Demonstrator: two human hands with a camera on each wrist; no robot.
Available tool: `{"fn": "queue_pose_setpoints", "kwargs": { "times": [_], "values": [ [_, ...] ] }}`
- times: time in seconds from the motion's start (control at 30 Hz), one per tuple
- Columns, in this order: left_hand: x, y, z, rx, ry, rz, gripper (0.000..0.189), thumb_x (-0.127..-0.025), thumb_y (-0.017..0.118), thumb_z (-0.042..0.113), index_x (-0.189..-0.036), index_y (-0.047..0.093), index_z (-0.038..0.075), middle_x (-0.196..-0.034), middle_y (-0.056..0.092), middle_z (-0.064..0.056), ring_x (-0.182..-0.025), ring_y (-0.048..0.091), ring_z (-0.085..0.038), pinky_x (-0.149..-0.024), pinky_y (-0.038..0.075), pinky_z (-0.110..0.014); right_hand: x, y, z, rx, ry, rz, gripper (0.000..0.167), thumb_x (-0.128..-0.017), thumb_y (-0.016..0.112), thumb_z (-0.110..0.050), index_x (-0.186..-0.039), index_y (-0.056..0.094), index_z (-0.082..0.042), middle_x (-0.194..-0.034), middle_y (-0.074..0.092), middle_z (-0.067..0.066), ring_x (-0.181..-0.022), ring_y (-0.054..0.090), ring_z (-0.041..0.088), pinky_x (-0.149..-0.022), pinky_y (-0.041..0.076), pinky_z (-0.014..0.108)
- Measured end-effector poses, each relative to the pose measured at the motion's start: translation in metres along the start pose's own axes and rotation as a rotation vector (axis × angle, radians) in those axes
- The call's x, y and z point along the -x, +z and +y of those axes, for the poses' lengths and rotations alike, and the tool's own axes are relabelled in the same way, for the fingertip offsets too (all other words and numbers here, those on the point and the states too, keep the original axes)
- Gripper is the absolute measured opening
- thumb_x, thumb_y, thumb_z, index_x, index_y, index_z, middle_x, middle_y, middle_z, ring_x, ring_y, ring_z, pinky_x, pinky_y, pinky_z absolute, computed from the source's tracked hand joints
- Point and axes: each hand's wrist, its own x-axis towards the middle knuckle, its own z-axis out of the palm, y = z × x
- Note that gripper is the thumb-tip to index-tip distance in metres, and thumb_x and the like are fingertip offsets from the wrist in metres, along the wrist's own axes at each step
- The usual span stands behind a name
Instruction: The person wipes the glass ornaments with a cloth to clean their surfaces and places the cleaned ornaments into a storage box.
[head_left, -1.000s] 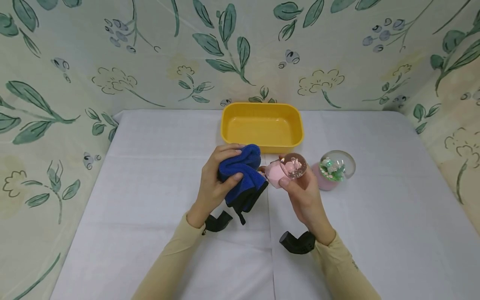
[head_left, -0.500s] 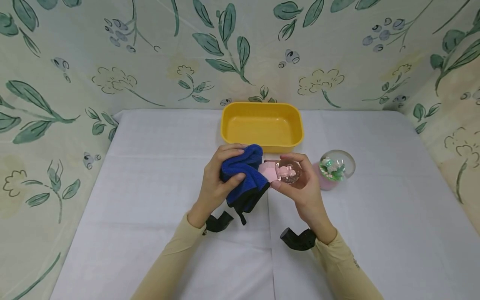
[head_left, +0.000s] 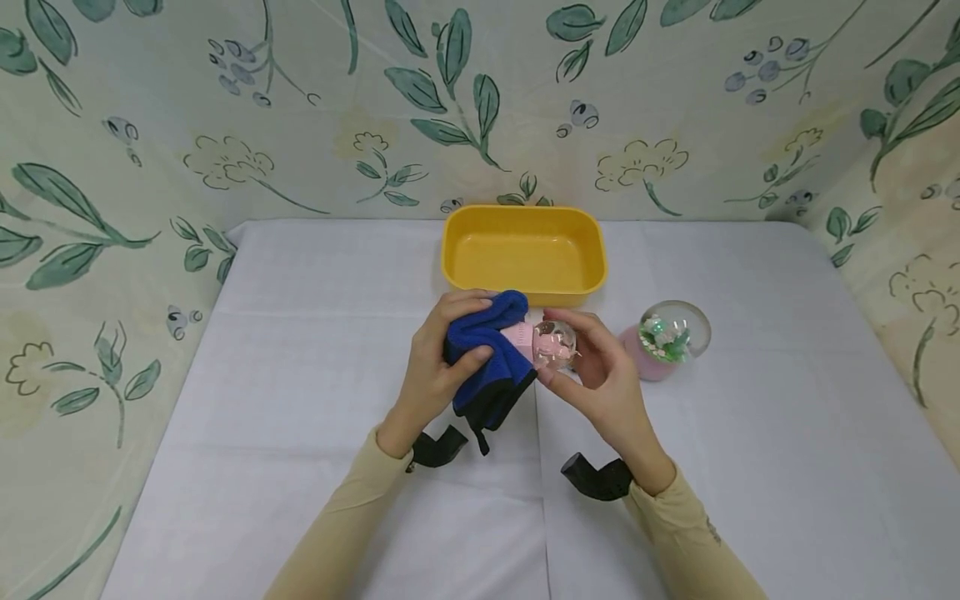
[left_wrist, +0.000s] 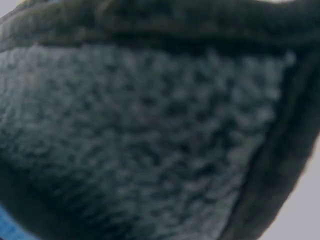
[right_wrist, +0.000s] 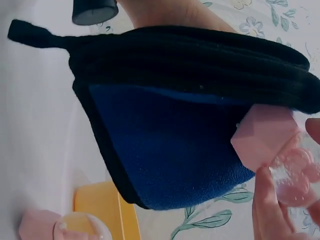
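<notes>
My left hand grips a folded blue towel with a black border and a hanging loop, above the table. Against the towel's right side lies the pink base of a small snow globe, tipped sideways with its clear dome to the right. My right hand holds that dome between thumb and fingers. In the right wrist view the faceted pink base presses into the towel, and fingertips touch the globe. Dark, blurred towel fabric fills the left wrist view.
A yellow tray stands at the back, just beyond the hands. Right of my right hand is a second snow globe with a pink base and green decoration. White cloth covers the table; a floral curtain hangs behind.
The snow globe has turned from tilted toward the camera to lying sideways and moved left into the towel. My right hand followed and its grip shifted onto the dome; the left hand barely moved.
</notes>
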Motion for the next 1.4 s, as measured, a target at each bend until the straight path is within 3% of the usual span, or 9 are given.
{"fn": "queue_pose_setpoints", "kwargs": {
  "times": [0.1, 0.3, 0.47, 0.67, 0.8, 0.93, 1.03, 1.23, 1.4],
  "values": [
    [0.001, -0.001, 0.0, 0.006, -0.02, -0.011, 0.048, -0.094, 0.056, 0.045, -0.12, 0.052, 0.004, -0.124, 0.056, -0.017, -0.116, 0.051, -0.031, -0.101, 0.04, -0.045, -0.002, -0.001, 0.0, 0.092, -0.095, -0.043, 0.055, -0.076, 0.068, 0.018, -0.127, 0.05, 0.01, -0.126, 0.048, 0.021, -0.114, 0.049, 0.033, -0.093, 0.048, 0.031],
    [0.002, 0.0, 0.006, 0.034, -0.067, -0.09, 0.053, -0.094, 0.055, 0.048, -0.124, 0.049, 0.005, -0.128, 0.053, -0.016, -0.119, 0.05, -0.03, -0.101, 0.04, -0.045, -0.007, -0.002, 0.003, 0.449, -0.457, -0.06, 0.042, -0.089, 0.069, -0.024, -0.11, 0.06, 0.011, -0.111, 0.06, 0.023, -0.105, 0.057, 0.026, -0.093, 0.047, 0.026],
    [0.003, 0.005, 0.008, 0.087, -0.092, -0.181, 0.054, -0.096, 0.049, 0.048, -0.13, 0.041, 0.007, -0.136, 0.047, -0.017, -0.125, 0.045, -0.031, -0.103, 0.039, -0.045, -0.01, -0.002, 0.005, 0.583, -0.639, -0.009, 0.036, -0.091, 0.066, -0.025, -0.099, 0.066, 0.01, -0.101, 0.064, 0.023, -0.094, 0.063, 0.03, -0.091, 0.048, 0.025],
    [0.002, 0.011, 0.014, 0.008, 0.028, -0.218, 0.043, -0.1, 0.047, 0.04, -0.125, 0.039, 0.007, -0.134, 0.043, -0.019, -0.125, 0.043, -0.034, -0.103, 0.038, -0.046, -0.008, -0.004, 0.007, 0.579, -0.59, 0.033, 0.045, -0.086, 0.072, -0.033, -0.096, 0.066, 0.011, -0.093, 0.067, 0.02, -0.086, 0.065, 0.025, -0.086, 0.05, 0.022],
    [0.0, 0.014, 0.018, -0.024, 0.097, -0.212, 0.037, -0.101, 0.047, 0.035, -0.121, 0.042, 0.005, -0.129, 0.045, -0.02, -0.122, 0.045, -0.034, -0.102, 0.04, -0.045, -0.004, -0.004, 0.008, 0.395, -0.381, 0.053, 0.05, -0.081, 0.076, -0.034, -0.094, 0.063, 0.012, -0.089, 0.068, 0.012, -0.08, 0.063, 0.013, -0.076, 0.051, 0.019],
    [-0.001, 0.016, 0.019, -0.022, 0.132, -0.19, 0.033, -0.1, 0.048, 0.032, -0.118, 0.043, 0.004, -0.126, 0.046, -0.02, -0.119, 0.047, -0.035, -0.1, 0.041, -0.046, 0.0, -0.001, 0.007, 0.115, -0.099, 0.086, 0.026, -0.08, 0.076, -0.008, -0.096, 0.063, 0.008, -0.09, 0.065, 0.005, -0.075, 0.059, 0.011, -0.068, 0.052, 0.018],
    [-0.001, 0.017, 0.02, -0.027, 0.14, -0.155, 0.031, -0.1, 0.049, 0.031, -0.116, 0.045, 0.005, -0.124, 0.048, -0.02, -0.116, 0.049, -0.035, -0.099, 0.043, -0.046, 0.002, 0.002, 0.004, 0.068, -0.008, 0.091, 0.023, -0.081, 0.071, 0.001, -0.103, 0.064, 0.006, -0.096, 0.065, 0.006, -0.079, 0.06, 0.013, -0.071, 0.053, 0.019],
    [-0.003, 0.013, 0.017, -0.007, 0.142, -0.069, 0.03, -0.1, 0.05, 0.033, -0.112, 0.048, 0.006, -0.119, 0.052, -0.021, -0.112, 0.052, -0.036, -0.096, 0.045, -0.047, 0.001, 0.004, 0.006, 0.204, -0.218, -0.026, 0.058, -0.088, 0.07, -0.021, -0.125, 0.047, 0.016, -0.122, 0.056, 0.015, -0.096, 0.06, 0.018, -0.082, 0.052, 0.024],
    [-0.004, 0.011, 0.018, 0.044, 0.137, -0.062, 0.03, -0.1, 0.051, 0.033, -0.112, 0.049, 0.005, -0.118, 0.053, -0.021, -0.111, 0.053, -0.037, -0.095, 0.045, -0.048, -0.003, -0.001, 0.01, 0.467, -0.47, -0.029, 0.054, -0.089, 0.068, -0.03, -0.115, 0.054, 0.015, -0.108, 0.06, 0.022, -0.093, 0.061, 0.019, -0.083, 0.051, 0.022]
  ]
}}
